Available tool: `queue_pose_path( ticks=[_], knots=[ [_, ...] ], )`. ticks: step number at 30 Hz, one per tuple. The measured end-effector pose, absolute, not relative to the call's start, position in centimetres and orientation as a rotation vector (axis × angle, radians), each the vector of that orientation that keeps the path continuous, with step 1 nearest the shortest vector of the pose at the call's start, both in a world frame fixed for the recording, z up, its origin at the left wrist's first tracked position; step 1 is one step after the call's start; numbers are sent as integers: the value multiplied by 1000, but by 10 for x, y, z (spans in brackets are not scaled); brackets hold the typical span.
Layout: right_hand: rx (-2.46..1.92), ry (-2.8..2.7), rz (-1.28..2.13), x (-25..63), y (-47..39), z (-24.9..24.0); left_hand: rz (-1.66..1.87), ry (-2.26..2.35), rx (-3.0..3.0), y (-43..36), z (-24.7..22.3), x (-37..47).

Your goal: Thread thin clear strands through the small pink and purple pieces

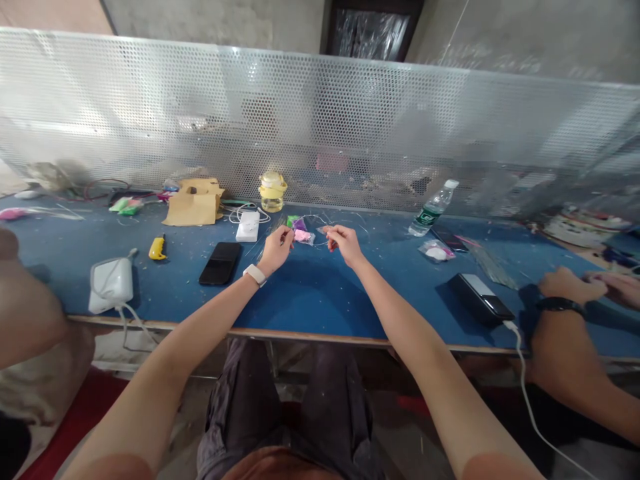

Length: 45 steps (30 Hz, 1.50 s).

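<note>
My left hand (277, 247), with a white band on its wrist, is held over the blue table (310, 300), thumb and fingers pinched together. To its right my right hand (345, 241) is also closed in a pinch. Whatever is between the fingertips of either hand is too small to make out. Between and behind the hands lie small bags with pink (303, 236), purple (299, 225) and green contents. Thin clear strands (357, 217) curve over the table behind my right hand.
A black phone (220, 263), white power bank (247, 227), yellow cutter (157, 248) and white charger (111, 283) lie left. A yellow-topped jar (273, 192) stands behind. Rightward are a water bottle (433, 208), black device (481, 300) and another person's hand (570, 287). A perforated metal screen (300, 127) borders the back.
</note>
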State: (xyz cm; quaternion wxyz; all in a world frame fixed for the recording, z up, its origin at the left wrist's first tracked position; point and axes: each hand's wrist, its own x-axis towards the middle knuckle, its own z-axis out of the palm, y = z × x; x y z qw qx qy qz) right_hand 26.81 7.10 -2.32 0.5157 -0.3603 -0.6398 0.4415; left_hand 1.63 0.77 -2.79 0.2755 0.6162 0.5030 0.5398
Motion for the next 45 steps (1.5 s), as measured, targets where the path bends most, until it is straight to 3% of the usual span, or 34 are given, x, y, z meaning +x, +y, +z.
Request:
queue_pose_path(
  ticks=[5,13,26,45],
  knots=[
    [-868,-1634,908,279,76,-25,1430,1358,1755,7,-26,12],
    [-885,-1739,1142,278,71,-21,1133,1318,2098,7,-30,19],
    [-833,-1917,1028,270,60,-16,1136,1410,1723,17,-41,12],
    [-975,-1847,1140,266,65,-22,1325,989,1641,12,-36,17]
  ],
)
